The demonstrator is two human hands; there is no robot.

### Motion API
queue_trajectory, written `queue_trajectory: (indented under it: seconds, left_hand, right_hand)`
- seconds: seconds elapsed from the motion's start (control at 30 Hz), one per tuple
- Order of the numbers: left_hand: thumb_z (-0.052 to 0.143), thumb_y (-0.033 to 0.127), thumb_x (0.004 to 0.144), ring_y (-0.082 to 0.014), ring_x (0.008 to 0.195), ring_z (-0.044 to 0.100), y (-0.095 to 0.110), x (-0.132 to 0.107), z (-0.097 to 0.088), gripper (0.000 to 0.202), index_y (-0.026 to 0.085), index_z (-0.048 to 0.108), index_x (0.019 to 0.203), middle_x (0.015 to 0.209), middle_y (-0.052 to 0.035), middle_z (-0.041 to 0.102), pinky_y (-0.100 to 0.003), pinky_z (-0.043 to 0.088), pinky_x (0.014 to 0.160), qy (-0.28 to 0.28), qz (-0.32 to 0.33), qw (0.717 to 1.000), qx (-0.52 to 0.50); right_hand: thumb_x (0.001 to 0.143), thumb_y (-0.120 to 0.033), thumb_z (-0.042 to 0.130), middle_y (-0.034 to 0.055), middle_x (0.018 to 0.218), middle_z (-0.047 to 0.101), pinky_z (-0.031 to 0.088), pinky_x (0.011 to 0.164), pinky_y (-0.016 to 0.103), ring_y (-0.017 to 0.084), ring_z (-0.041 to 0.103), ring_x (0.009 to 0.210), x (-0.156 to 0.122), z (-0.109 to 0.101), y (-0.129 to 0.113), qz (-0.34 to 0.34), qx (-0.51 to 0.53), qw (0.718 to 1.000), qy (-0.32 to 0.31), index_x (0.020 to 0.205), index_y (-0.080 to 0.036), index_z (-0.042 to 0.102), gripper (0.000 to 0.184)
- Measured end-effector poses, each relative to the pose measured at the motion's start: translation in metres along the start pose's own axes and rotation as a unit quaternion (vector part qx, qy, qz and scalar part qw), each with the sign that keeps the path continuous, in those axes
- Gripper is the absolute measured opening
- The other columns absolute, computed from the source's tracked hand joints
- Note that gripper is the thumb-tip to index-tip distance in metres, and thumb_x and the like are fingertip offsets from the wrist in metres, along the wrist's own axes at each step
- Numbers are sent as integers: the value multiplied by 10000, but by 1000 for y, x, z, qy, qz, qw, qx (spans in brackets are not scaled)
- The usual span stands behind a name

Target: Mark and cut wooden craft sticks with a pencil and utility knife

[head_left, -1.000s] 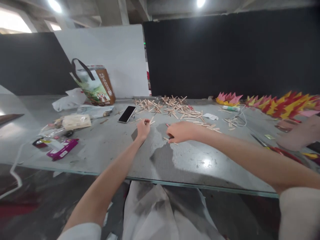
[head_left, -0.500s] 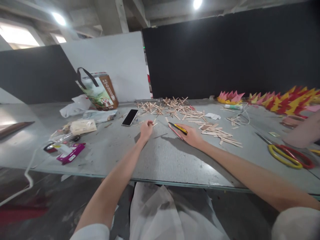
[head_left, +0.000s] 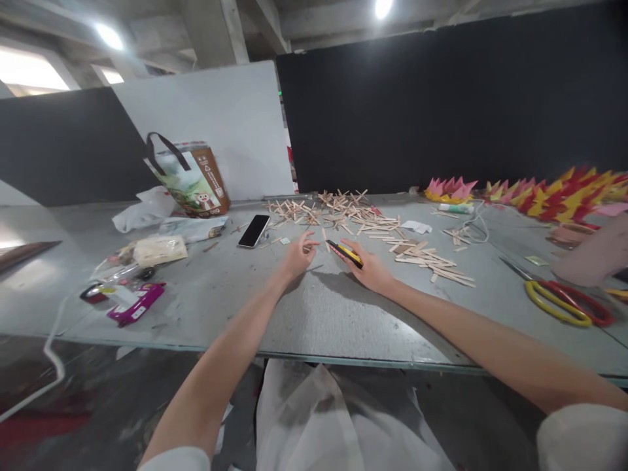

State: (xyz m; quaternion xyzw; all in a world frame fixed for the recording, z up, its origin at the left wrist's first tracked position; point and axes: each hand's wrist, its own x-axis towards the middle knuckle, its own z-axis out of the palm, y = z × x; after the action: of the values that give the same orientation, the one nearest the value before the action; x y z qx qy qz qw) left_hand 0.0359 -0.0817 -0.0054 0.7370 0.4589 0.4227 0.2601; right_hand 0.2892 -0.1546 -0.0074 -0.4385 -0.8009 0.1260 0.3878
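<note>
My right hand (head_left: 371, 269) rests on the grey table (head_left: 324, 314) and grips a yellow and black utility knife (head_left: 345, 253) that points up and left. My left hand (head_left: 297, 254) lies just left of the knife with its fingers apart, the fingertips close to a short wooden stick (head_left: 311, 244). Many wooden craft sticks (head_left: 343, 212) are scattered behind both hands, and a looser pile of sticks (head_left: 429, 258) lies to the right of my right hand.
A black phone (head_left: 254, 230) lies left of the sticks. A printed bag (head_left: 191, 173), plastic wrappers and a magenta packet (head_left: 133, 302) sit at the left. Yellow and red scissors (head_left: 564, 302) and folded paper shapes (head_left: 549, 193) are at the right, beside another person's arm (head_left: 596, 258).
My right hand picked up the utility knife from the table. My left hand moved right toward it and its fingers opened.
</note>
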Motion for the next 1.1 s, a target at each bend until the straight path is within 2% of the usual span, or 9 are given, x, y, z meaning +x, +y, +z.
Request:
queue_trajectory:
  seconds: [0.07, 0.17, 0.23, 0.43, 0.53, 0.67, 0.73, 0.87, 1.1]
  left_hand:
    - [624, 112, 891, -179, 951, 760, 5, -4, 8, 615, 228, 536, 1489, 1197, -116, 794, -343, 600, 911, -22, 25, 999, -22]
    - [615, 105, 895, -185, 963, 761, 12, -9, 17, 597, 226, 534, 1473, 1089, -85, 790, -349, 592, 937, -46, 66, 996, -26]
    - [590, 105, 907, -183, 932, 761, 15, -11, 24, 568, 211, 515, 1460, 1026, -69, 783, -341, 598, 898, -47, 77, 995, -35]
    - [560, 170, 968, -160, 733, 732, 15, -15, 41, 417, 204, 504, 1380, 889, -26, 761, -283, 562, 703, -3, 28, 999, -35]
    - [542, 194, 994, -158, 700, 718, 14, -18, 40, 329, 207, 514, 1321, 846, -12, 738, -277, 539, 689, -8, 34, 999, -10]
    - [539, 159, 986, -188, 831, 730, 15, -21, 32, 260, 225, 549, 1238, 865, -17, 730, -323, 545, 844, -10, 78, 995, 58]
    - [536, 140, 980, -198, 853, 730, 18, -22, 31, 267, 221, 549, 1235, 854, -19, 727, -335, 543, 874, -9, 91, 993, 79]
    - [527, 148, 990, -184, 768, 724, 22, -24, 32, 299, 215, 527, 1281, 797, 5, 719, -320, 549, 818, -7, 63, 997, 38]
    - [537, 160, 982, -207, 838, 737, 23, -24, 26, 276, 229, 587, 1244, 814, -6, 716, -334, 536, 869, -4, 87, 994, 62]
  right_hand:
    - [1069, -292, 456, 112, 1562, 619, 531, 1098, 452, 289, 678, 1302, -1, 1, -1, -17, -7, 1000, -19, 1625, -242, 438, 558]
    - [1076, -266, 415, 115, 1542, 631, 514, 1127, 449, 282, 648, 1346, -2, 2, -2, -46, -18, 998, -32, 1607, -237, 468, 534]
    - [1085, -268, 395, 133, 1502, 654, 519, 1120, 437, 281, 652, 1334, -3, 4, -1, -58, -23, 997, -37, 1603, -223, 483, 528]
    - [1081, -272, 399, 163, 1455, 681, 541, 1084, 421, 280, 685, 1275, -6, 14, 1, -60, -16, 998, -28, 1598, -196, 489, 530]
    - [1064, -235, 393, 167, 1478, 672, 546, 1072, 391, 266, 689, 1279, -8, 16, -7, -59, -14, 998, -24, 1571, -177, 504, 522]
    - [1042, -198, 404, 176, 1394, 725, 571, 1007, 370, 269, 733, 1189, -9, 13, -18, -43, -40, 998, -29, 1562, -151, 510, 533]
    - [1033, -184, 408, 180, 1372, 736, 581, 973, 371, 274, 749, 1141, -10, 12, -21, -37, -55, 997, -37, 1573, -147, 498, 549]
    - [1028, -181, 411, 184, 1442, 697, 584, 992, 392, 283, 733, 1192, -10, 15, -21, -44, -58, 997, -27, 1581, -157, 484, 558]
    - [1036, -188, 407, 174, 1504, 659, 576, 1050, 412, 286, 703, 1275, -11, 16, -23, -55, -47, 997, -22, 1591, -176, 482, 560]
